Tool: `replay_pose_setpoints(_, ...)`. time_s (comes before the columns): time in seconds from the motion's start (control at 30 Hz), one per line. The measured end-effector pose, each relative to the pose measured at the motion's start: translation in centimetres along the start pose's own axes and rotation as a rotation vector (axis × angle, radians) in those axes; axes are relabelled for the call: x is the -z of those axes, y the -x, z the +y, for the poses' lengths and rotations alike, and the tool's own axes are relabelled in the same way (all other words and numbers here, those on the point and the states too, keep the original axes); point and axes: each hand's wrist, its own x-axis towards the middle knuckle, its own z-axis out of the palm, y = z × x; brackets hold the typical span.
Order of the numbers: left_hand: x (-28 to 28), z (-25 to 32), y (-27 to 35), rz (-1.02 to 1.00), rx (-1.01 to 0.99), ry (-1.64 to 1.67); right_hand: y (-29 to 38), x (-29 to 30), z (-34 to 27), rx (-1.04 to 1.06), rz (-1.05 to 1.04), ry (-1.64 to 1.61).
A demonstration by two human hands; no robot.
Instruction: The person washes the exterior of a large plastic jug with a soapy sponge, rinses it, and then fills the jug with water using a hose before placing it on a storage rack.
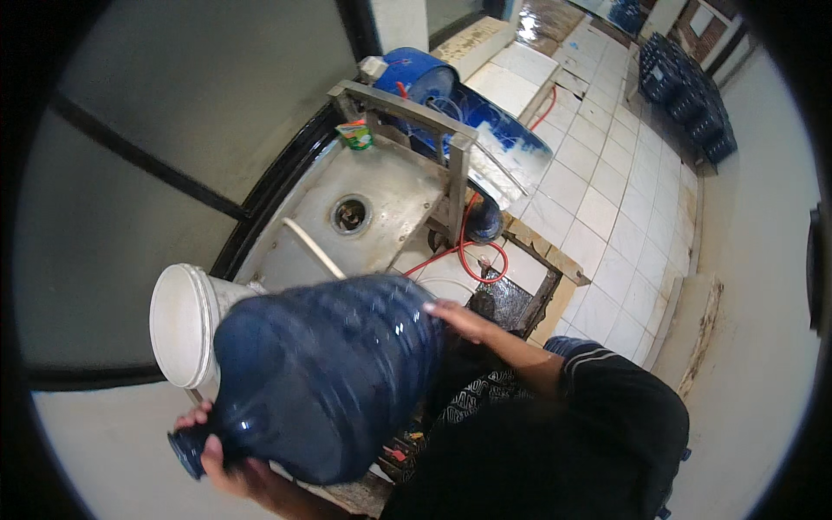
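Note:
A large blue plastic water jug lies on its side in the air before me, its ribbed body slanting from lower left to upper right. Around its neck, just behind the mouth at the lower left, wraps my left hand. My right hand supports the bottom end, fingertips on the ribbed wall and the palm partly hidden. Behind the jug is a stainless steel sink with a round drain. A pale hose runs across the sink and passes out of sight behind the jug.
A white plastic bucket stands left of the jug. Beyond the metal frame lies a cut blue drum. A red hose coils beside an open floor drain. Several dark jugs are stacked along the right wall.

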Motion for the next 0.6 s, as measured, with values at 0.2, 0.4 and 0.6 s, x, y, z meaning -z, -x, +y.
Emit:
replay_pose_setpoints(0.2, -14.5, -8.2, -0.7, -0.103, 0.223, 0.408, 7.5, 11.6, 1.2, 0.391, 0.655, -0.402)
replay_pose_setpoints(0.4, -32.3, -19.2, 3.5, -0.319, 0.519, 0.554, 20.0, 24.3, 5.0, 0.434, 1.186, -0.372)
replay_pose_setpoints(0.6, -47.5, -30.3, 11.5, -0.409, 0.791, 0.261, 28.4, 32.1, 8.4, 0.295, 1.672, -0.241)
